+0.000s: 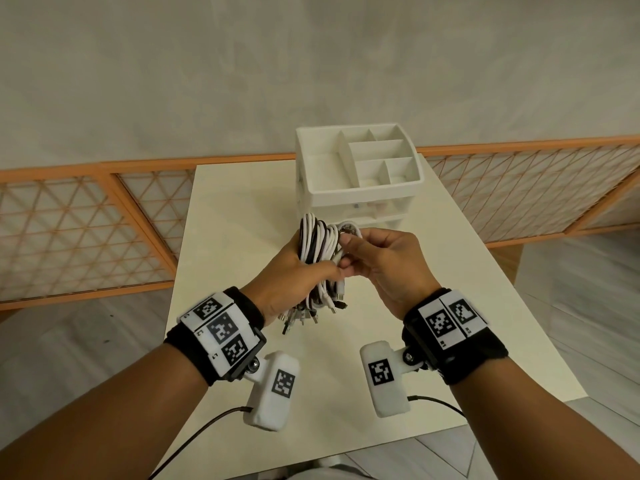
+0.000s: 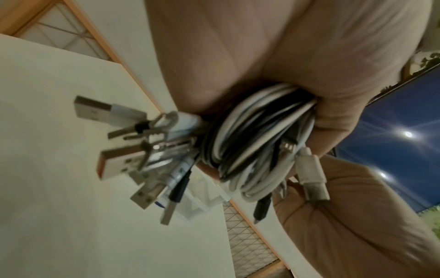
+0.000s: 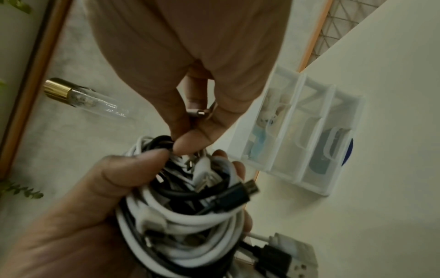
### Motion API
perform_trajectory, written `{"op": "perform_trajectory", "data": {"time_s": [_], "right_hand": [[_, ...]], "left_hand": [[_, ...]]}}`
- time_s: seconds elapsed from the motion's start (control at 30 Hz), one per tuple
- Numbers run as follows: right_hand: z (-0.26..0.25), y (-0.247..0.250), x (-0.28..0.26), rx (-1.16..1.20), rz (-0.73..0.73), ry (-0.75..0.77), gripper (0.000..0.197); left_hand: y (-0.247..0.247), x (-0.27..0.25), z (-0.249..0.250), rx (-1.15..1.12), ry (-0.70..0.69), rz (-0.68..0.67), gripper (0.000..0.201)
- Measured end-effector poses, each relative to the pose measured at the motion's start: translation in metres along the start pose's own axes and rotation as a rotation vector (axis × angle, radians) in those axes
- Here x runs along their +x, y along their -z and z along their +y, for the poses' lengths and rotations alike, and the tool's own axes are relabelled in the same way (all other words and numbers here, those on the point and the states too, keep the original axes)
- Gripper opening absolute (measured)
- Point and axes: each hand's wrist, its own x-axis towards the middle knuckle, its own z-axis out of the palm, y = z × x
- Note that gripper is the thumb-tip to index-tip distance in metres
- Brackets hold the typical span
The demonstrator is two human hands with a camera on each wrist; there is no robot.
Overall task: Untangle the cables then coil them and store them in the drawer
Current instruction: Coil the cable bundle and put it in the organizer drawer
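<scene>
1. Coiling step, judging by the loops: left hand [image 1: 287,271] grips the cable bundle [image 1: 317,247] above the table [image 1: 242,202], plugs hanging below.
2. Right hand [image 1: 384,261] pinches a strand at the bundle's top (thumb and fingertips).
3. Next: tuck that end, then open a drawer of the drawer unit [image 1: 360,174]; all look closed.

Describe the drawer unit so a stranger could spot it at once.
Look at the far end of the pale table, just beyond the left hand gripping the cable bundle. There stands the white plastic drawer unit: the only box on the table, topped by an open tray split into compartments.
</scene>
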Motion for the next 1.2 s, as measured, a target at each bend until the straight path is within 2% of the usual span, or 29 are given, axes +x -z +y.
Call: {"op": "perform_trajectory", "data": {"time_s": [0.1, 0.23, 0.33, 0.43, 0.5, 0.57, 0.7, 0.83, 0.93, 1.0, 1.07, 1.2], "right_hand": [[-0.003, -0.002, 0.002, 0.051, 0.042, -0.028, 0.021], [-0.005, -0.005, 0.003, 0.134, 0.057, -0.062, 0.012], [-0.005, -0.007, 0.001, 0.140, 0.014, -0.076, 0.010], [-0.009, -0.003, 0.000, 0.035, -0.099, -0.116, 0.013], [-0.012, 0.001, 0.001, -0.095, -0.118, -0.139, 0.017], [-0.013, 0.002, 0.000, -0.168, -0.107, -0.106, 0.019], [-0.008, 0.001, -0.002, -0.068, -0.041, -0.024, 0.014], [-0.005, -0.001, -0.005, -0.037, -0.079, 0.022, 0.012], [-0.004, -0.002, -0.008, -0.173, -0.078, 0.065, 0.009], [-0.002, -0.002, -0.008, -0.316, -0.045, 0.080, 0.014], [0.003, 0.000, -0.009, -0.361, -0.047, 0.063, 0.018], [0.005, 0.006, -0.014, -0.434, -0.165, 0.054, 0.009]], "left_hand": [[0.001, 0.002, 0.004, 0.054, -0.021, -0.006, 0.057], [0.002, 0.004, 0.003, 0.083, -0.031, -0.011, 0.049], [0.000, 0.006, -0.001, 0.046, -0.021, 0.031, 0.051], [-0.001, 0.007, -0.007, 0.057, -0.022, 0.071, 0.053], [0.001, 0.007, -0.008, 0.073, -0.021, 0.083, 0.049], [0.002, 0.007, -0.009, 0.062, -0.023, 0.064, 0.049], [0.003, 0.006, -0.010, 0.016, -0.035, 0.042, 0.052], [0.002, 0.005, -0.007, -0.076, -0.036, 0.015, 0.051], [0.000, 0.004, -0.007, -0.121, -0.029, 0.019, 0.048], [-0.001, 0.001, -0.006, -0.116, -0.034, 0.026, 0.043], [-0.002, -0.001, -0.005, -0.097, -0.038, 0.009, 0.037], [0.000, -0.004, -0.002, -0.131, -0.041, -0.018, 0.028]]}}
